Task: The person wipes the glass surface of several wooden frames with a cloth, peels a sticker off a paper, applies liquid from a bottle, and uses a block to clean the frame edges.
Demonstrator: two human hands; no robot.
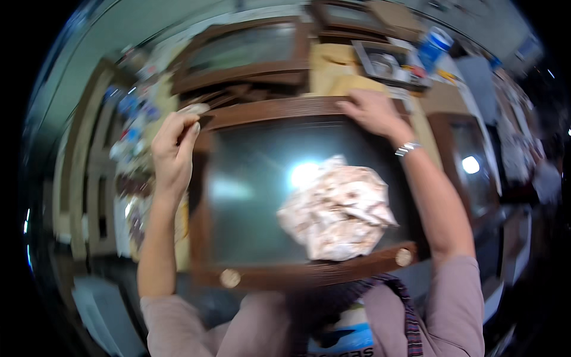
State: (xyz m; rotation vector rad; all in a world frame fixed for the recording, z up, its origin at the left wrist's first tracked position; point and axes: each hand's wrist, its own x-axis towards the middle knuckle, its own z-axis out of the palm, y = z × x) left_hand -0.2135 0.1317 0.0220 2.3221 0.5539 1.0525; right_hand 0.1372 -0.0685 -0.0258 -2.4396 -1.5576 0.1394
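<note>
In front of me lies a brown wooden-framed glass panel (256, 238), its near rail carrying two round pale discs. On the glass rests a crumpled white cloth with brownish stains (339, 211). My left hand (174, 143) is closed at the panel's far left corner, its fingers pinching a small pale wad (195, 109) that looks like cloth, though blur hides its detail. Over the far rail, towards its right end, my right hand (372, 113) grips the frame, thumb on the near side of the rail and fingertips partly hidden. The glass reflects a bright light.
Beyond the panel another framed glass panel (244, 50) lies on stacked brown wood. A grey tray of small parts (386, 62) and a blue-and-white container (434, 47) stand at the far right. Bottles (128, 107) are at left; one more framed panel (467, 154) lies at right.
</note>
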